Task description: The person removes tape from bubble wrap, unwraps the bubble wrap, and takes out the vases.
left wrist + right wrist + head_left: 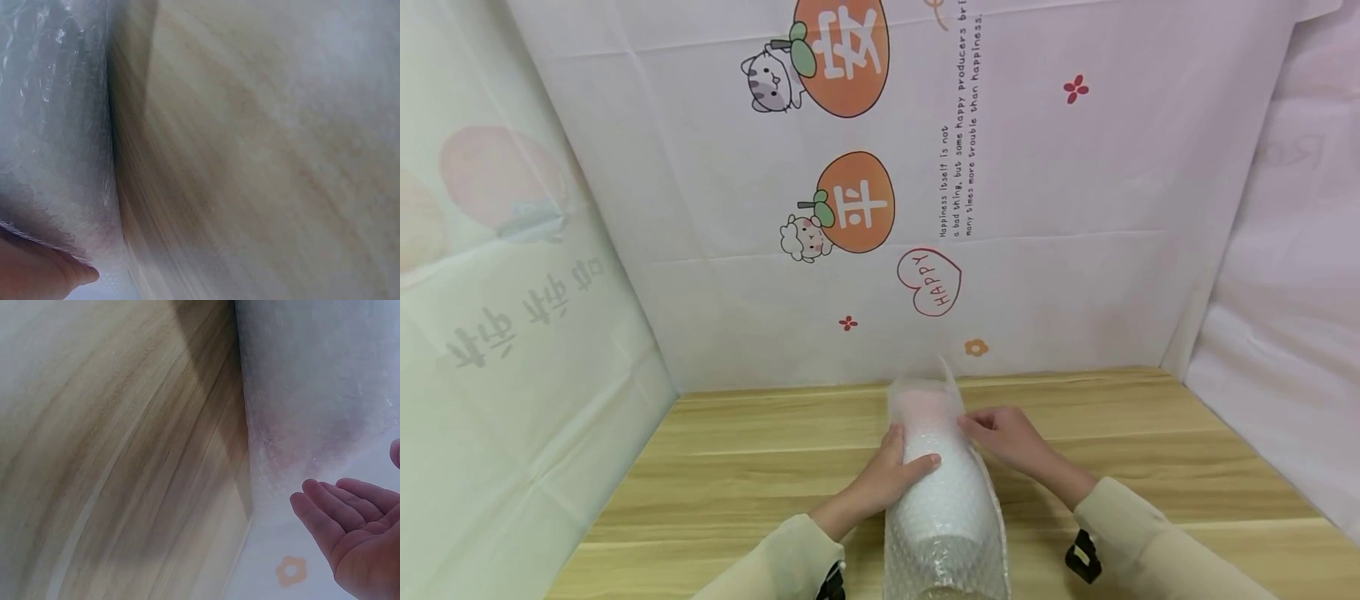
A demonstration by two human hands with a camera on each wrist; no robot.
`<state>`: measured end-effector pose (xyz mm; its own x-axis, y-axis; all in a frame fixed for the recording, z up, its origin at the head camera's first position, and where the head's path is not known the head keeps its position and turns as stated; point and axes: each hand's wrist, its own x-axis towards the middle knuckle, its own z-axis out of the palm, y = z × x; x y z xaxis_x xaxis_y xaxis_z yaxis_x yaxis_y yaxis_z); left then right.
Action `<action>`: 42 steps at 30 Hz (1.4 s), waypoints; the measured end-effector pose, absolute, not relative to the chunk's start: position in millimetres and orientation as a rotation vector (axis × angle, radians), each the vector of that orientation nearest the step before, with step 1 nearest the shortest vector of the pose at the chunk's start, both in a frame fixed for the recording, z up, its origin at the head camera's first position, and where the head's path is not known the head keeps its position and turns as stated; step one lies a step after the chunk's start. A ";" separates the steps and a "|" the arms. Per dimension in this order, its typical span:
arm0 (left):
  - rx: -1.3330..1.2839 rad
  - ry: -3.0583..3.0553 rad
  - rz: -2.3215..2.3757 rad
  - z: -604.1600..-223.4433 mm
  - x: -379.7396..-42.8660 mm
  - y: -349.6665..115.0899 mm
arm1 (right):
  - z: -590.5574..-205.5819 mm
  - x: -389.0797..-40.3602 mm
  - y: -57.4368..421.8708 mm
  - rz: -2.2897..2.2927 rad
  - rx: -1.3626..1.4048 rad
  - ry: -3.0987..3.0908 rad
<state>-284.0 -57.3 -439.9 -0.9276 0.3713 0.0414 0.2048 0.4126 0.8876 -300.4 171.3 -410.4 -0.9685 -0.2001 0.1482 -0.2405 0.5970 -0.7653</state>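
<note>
A long bundle in clear bubble wrap (943, 492) lies on the table, pointing away from me. Something pale is inside, pinkish at the far end, but its kind is hidden by the wrap. My left hand (887, 475) grips the bundle from the left, thumb laid over its top. In the left wrist view, part of that hand (44, 269) shows against the bubble wrap (56, 112). On the other side, my right hand (1011, 437) has its fingertips at the wrap's right edge. The right wrist view shows that hand (362, 531) with fingers nearly straight and thumb apart.
The wood-grain table (760, 467) ends at a white printed cloth (1037, 292) hanging behind it. More white cloth hangs at the left and right sides. A thin flap of wrap (947, 371) sticks up at the bundle's far end.
</note>
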 end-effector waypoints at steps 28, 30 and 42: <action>0.511 2.501 1.542 -441.7 -285.0 -57.0 | -410.1 -306.4 164.8 1.273 0.346 -2.821; 0.511 2.504 1.544 -442.0 -285.1 -56.9 | -408.5 -306.4 164.2 1.276 0.359 -2.815; 0.520 2.518 1.544 -442.9 -285.2 -56.4 | -408.7 -312.7 164.7 1.195 0.424 -2.807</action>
